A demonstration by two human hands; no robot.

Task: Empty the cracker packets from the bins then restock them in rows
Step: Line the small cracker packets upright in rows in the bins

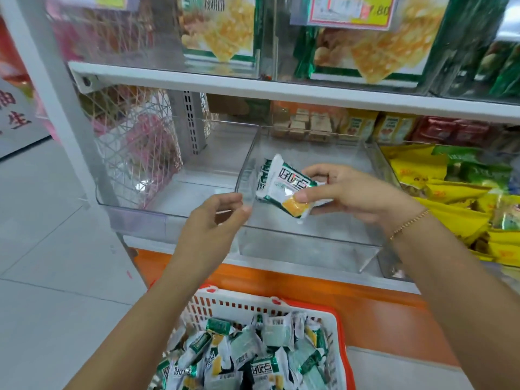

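Looking well left of the left fingers: finding a clear left bin (174, 198) sitting on the lower shelf (180, 246) of the rack, side by side with the next bin.

Hovering the left hand (216, 218) at the front left corner of the middle bin (309, 249), fingers (236, 213) loosely curled, narrowly parted from the thumb and holding nothing. Possibly brushing the bin's front rim with the fingertips, though not being able to tell from this angle.

Gripping the held packets (284, 184) in the right hand (354, 192), just right of the left fingers and apart from them. Pressing the thumb on top, beside the yellow patch, and curling the other fingers round the far edge and underneath. Holding more than one white-and-green packet stacked together, tilted, inside the open top of the middle bin and above its floor.

Wearing a thin gold bracelet (410, 222) on the right wrist.

Looking below both sets of fingers, nearer the person: finding a white basket (332, 319) with red trim, heaped with loose packets (253, 358) of the same green-and-white kind.

Looking right of the right fingers: finding yellow packets (450, 198) filling the neighbouring bin, well apart from the hand.
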